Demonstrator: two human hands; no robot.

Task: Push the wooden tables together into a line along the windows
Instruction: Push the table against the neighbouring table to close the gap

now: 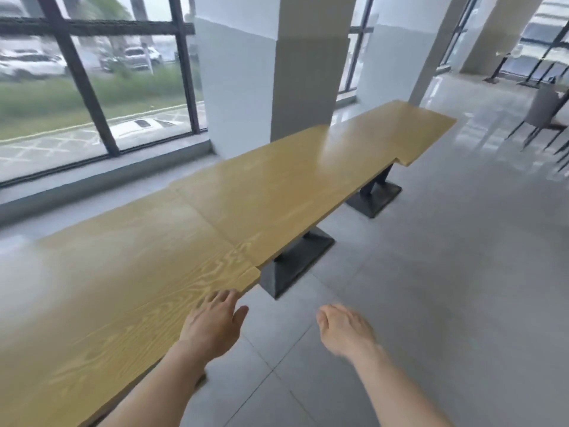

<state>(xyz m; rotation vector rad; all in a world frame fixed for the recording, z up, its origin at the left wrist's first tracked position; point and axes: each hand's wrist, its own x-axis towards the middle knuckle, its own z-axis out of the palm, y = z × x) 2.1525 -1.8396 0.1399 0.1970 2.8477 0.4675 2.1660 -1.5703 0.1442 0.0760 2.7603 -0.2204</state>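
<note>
Three wooden tables stand end to end along the windows (92, 81). The near table (107, 272) fills the lower left. The middle table (271, 192) touches it, set slightly off toward the window. The far table (397, 131) touches the middle one, set off toward the room. My left hand (215, 325) lies over the near table's front edge near its corner, fingers spread, holding nothing. My right hand (345, 329) hangs over the floor to the right of the tables, palm down, fingers together and slightly curled, with nothing in it.
Dark pedestal bases (295, 260) (374, 195) stand under the tables. Two white pillars (271, 66) (397, 41) rise behind them by the windows. A grey chair (545, 112) stands at the far right. Grey tiled floor (446, 272) stretches to the right.
</note>
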